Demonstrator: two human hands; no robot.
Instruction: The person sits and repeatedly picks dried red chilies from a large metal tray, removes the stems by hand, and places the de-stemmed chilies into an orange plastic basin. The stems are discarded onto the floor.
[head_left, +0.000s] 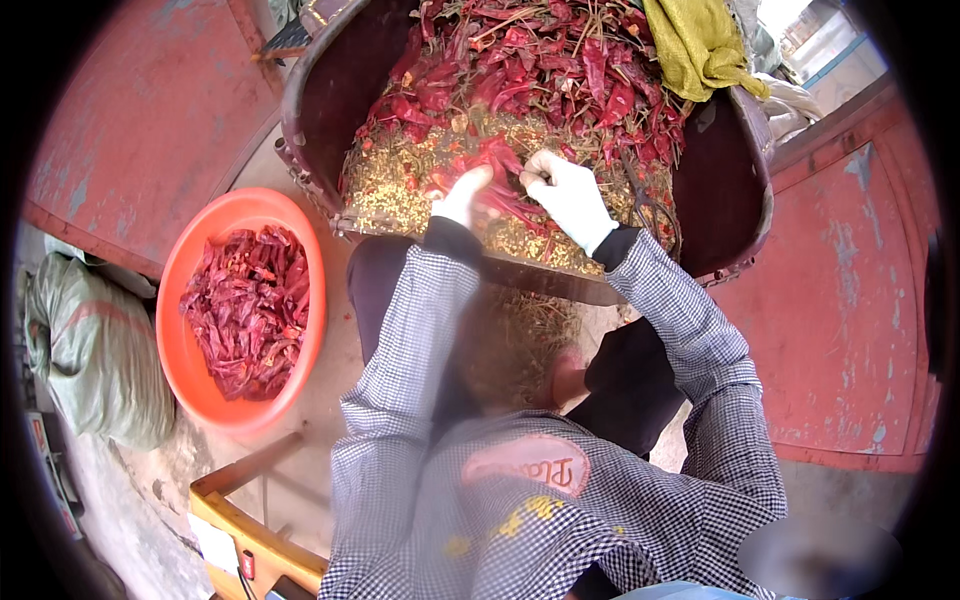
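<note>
My left hand (463, 196), in a white glove, holds a small bunch of dried red chillies (499, 159) over the near part of a maroon trough (724, 187). Just right of it, my right hand (568, 193), gloved too, pinches the end of one chilli between thumb and fingers. Loose yellow seeds (390, 196) and bits of stem cover the trough floor beneath both hands. Beyond them rises a heap of dried red chillies (555, 67) with stems. Dark scissors (651, 206) lie at the right, partly behind my right wrist.
An orange plastic basin (169, 322) of chillies stands on the floor at left, beside a stuffed woven sack (105, 352). A yellow cloth sack (694, 45) hangs over the trough's far right. Red metal panels (847, 300) flank both sides. A wooden frame (255, 555) is at lower left.
</note>
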